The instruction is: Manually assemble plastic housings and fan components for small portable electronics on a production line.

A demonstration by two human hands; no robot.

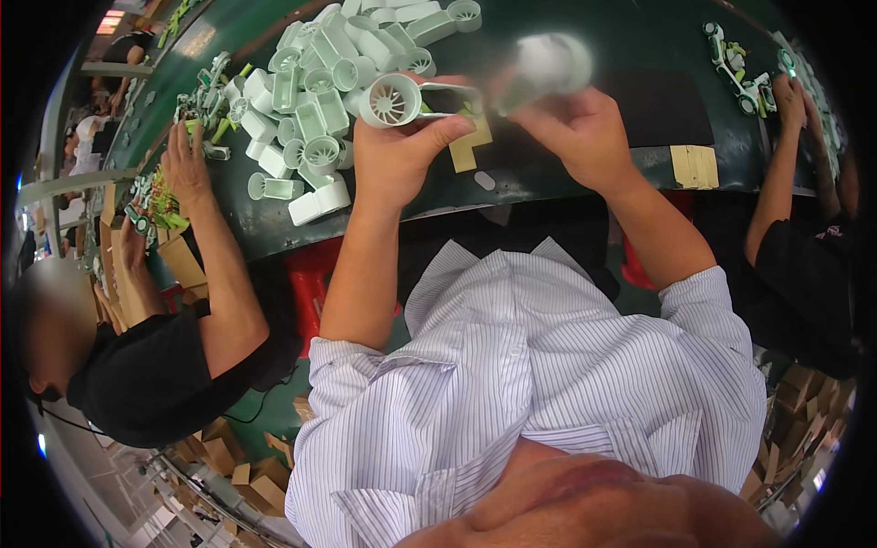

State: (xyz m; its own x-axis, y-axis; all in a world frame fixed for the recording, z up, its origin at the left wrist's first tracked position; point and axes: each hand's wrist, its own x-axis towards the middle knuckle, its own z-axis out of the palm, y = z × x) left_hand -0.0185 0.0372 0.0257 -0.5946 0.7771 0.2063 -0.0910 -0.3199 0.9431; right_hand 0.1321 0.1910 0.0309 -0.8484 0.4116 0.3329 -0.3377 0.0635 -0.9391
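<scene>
my left hand (395, 157) curls round a smooth, spoke-ended mint part (393, 100). from here, my right hand (583, 135) grips a blurred, rounded piece (553, 68).

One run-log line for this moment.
left hand: holds pale-green part; right hand: holds blurred pale part; parts pile: beyond left hand

From the head, the scene is viewed downward through a fisheye lens; the white striped cloth shirt (512, 356) is shown near at lower centre, the bare left hand (395, 157) and bare right hand (586, 139) farther off, the flat dark-green table (639, 36) across the top.
</scene>
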